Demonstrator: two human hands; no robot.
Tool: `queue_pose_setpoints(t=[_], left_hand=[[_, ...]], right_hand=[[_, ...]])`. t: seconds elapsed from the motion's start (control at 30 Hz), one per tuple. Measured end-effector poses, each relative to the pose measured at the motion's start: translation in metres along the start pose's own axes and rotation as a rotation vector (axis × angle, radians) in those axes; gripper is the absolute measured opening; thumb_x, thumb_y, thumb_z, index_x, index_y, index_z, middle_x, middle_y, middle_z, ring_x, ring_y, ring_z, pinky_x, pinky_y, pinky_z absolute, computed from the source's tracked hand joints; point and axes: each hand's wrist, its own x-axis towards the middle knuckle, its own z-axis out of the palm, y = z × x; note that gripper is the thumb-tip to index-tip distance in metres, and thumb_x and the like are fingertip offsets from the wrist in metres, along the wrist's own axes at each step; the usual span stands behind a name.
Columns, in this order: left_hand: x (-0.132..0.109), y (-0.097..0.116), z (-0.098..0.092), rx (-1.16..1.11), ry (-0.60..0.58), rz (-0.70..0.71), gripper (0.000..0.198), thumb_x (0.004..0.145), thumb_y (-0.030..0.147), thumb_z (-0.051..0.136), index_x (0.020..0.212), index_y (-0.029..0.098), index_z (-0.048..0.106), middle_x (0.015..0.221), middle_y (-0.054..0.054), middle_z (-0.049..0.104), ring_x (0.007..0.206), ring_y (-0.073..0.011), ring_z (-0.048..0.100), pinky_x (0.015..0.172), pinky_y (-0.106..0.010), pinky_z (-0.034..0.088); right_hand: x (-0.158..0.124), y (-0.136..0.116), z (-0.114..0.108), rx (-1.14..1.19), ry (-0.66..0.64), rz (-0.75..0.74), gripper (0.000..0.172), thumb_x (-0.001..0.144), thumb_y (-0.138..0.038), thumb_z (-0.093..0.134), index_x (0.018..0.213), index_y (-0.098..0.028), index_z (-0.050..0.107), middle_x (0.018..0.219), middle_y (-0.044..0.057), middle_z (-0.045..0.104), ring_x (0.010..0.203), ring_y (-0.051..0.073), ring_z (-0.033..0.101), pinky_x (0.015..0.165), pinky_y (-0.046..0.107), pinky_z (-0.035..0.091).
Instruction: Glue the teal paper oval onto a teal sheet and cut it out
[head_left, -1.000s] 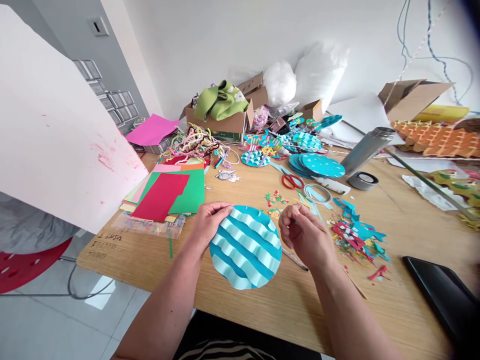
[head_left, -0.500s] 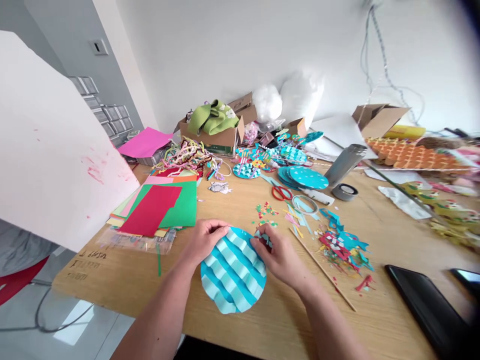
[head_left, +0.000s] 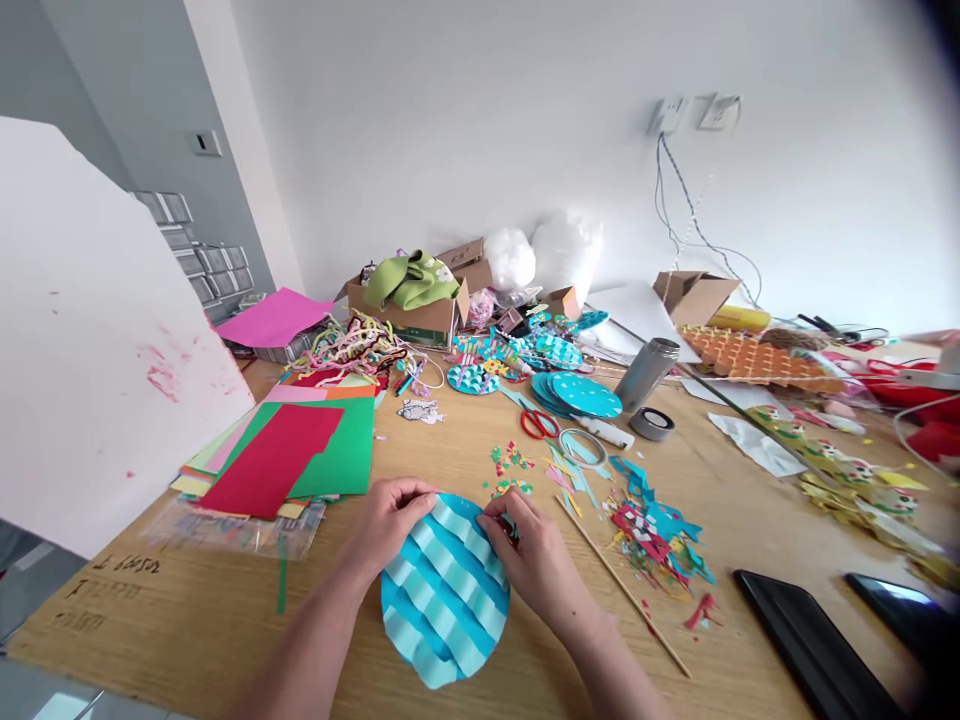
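While the left hand (head_left: 394, 520) pinches the upper left rim of a blue paper disc (head_left: 446, 600) between thumb and fingers, the right hand (head_left: 529, 545) curls at the upper right rim, though I cannot tell whether it grips the disc or something small. Crossed by pale wavy strips, the disc is between the 2 hands, over the near part of the wooden table (head_left: 720, 500). A thin stick (head_left: 622, 586) lies right of the right hand, near a heap of paper scraps (head_left: 652, 530), and a red sheet (head_left: 274, 458) overlaps a green sheet (head_left: 349, 450) at left.
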Motion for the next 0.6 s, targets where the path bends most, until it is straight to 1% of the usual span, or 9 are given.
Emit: queue_pose_setpoints(t=[0.1, 0.2, 0.3, 0.37, 0.43, 0.5, 0.53, 0.6], left_hand=[[-0.001, 0.002, 0.002, 0.001, -0.034, 0.005, 0.023, 0.072, 0.037, 0.061, 0.074, 0.018, 0.075, 0.071, -0.003, 0.073, 0.069, -0.0199, 0.062, 0.062, -0.027, 0.044], [0.0, 0.0, 0.004, -0.006, -0.04, 0.004, 0.024, 0.072, 0.036, 0.062, 0.077, 0.018, 0.076, 0.075, -0.004, 0.074, 0.073, -0.021, 0.063, 0.066, -0.027, 0.045], [0.002, -0.005, 0.003, -0.039, -0.035, -0.023, 0.022, 0.07, 0.034, 0.064, 0.076, 0.017, 0.076, 0.077, -0.005, 0.074, 0.074, -0.021, 0.063, 0.066, -0.027, 0.044], [0.003, -0.008, 0.002, -0.071, -0.013, -0.05, 0.02, 0.068, 0.033, 0.065, 0.074, 0.018, 0.076, 0.074, -0.004, 0.074, 0.072, -0.0201, 0.062, 0.065, -0.026, 0.043], [0.003, -0.009, 0.001, -0.125, 0.042, -0.087, 0.018, 0.067, 0.032, 0.067, 0.072, 0.018, 0.076, 0.071, -0.002, 0.072, 0.069, -0.0186, 0.061, 0.063, -0.025, 0.042], [0.005, -0.009, 0.0, -0.218, 0.131, -0.136, 0.016, 0.065, 0.032, 0.07, 0.071, 0.019, 0.076, 0.069, -0.001, 0.072, 0.067, -0.017, 0.059, 0.062, -0.025, 0.041], [0.006, -0.009, 0.0, -0.284, 0.183, -0.164, 0.016, 0.062, 0.031, 0.072, 0.07, 0.018, 0.076, 0.069, -0.001, 0.072, 0.066, -0.0164, 0.059, 0.062, -0.024, 0.042], [0.009, -0.009, -0.001, -0.448, 0.275, -0.218, 0.019, 0.057, 0.031, 0.077, 0.07, 0.017, 0.075, 0.069, -0.002, 0.071, 0.065, -0.0155, 0.06, 0.061, -0.024, 0.043]], right_hand=[[0.001, 0.002, 0.001, -0.02, -0.023, 0.008, 0.016, 0.095, -0.024, 0.041, 0.082, -0.021, 0.049, 0.083, 0.004, 0.059, 0.073, 0.016, 0.057, 0.065, 0.027, 0.042], [0.001, 0.003, 0.002, -0.043, -0.051, 0.01, 0.017, 0.096, -0.025, 0.037, 0.082, -0.021, 0.046, 0.084, 0.005, 0.058, 0.072, 0.017, 0.056, 0.064, 0.029, 0.041], [0.0, 0.003, 0.001, 0.021, -0.056, 0.011, 0.017, 0.095, -0.027, 0.037, 0.082, -0.021, 0.045, 0.081, 0.005, 0.056, 0.069, 0.017, 0.053, 0.063, 0.029, 0.04], [0.0, 0.003, -0.002, 0.175, -0.021, 0.063, 0.019, 0.095, -0.032, 0.041, 0.081, -0.021, 0.046, 0.073, 0.002, 0.052, 0.063, 0.015, 0.049, 0.059, 0.027, 0.039], [0.002, 0.003, -0.007, 0.436, 0.04, 0.192, 0.022, 0.093, -0.04, 0.045, 0.081, -0.022, 0.046, 0.062, -0.004, 0.043, 0.052, 0.011, 0.04, 0.048, 0.023, 0.034], [0.004, 0.003, -0.013, 0.739, 0.1, 0.346, 0.026, 0.09, -0.045, 0.052, 0.08, -0.022, 0.045, 0.055, -0.007, 0.036, 0.044, 0.008, 0.03, 0.039, 0.019, 0.026], [0.006, 0.003, -0.016, 0.874, 0.125, 0.409, 0.027, 0.087, -0.046, 0.056, 0.079, -0.022, 0.045, 0.055, -0.007, 0.037, 0.043, 0.007, 0.028, 0.036, 0.018, 0.023], [0.009, 0.001, -0.02, 1.063, 0.16, 0.476, 0.03, 0.081, -0.045, 0.064, 0.076, -0.021, 0.047, 0.061, -0.005, 0.048, 0.044, 0.006, 0.033, 0.033, 0.016, 0.022]])
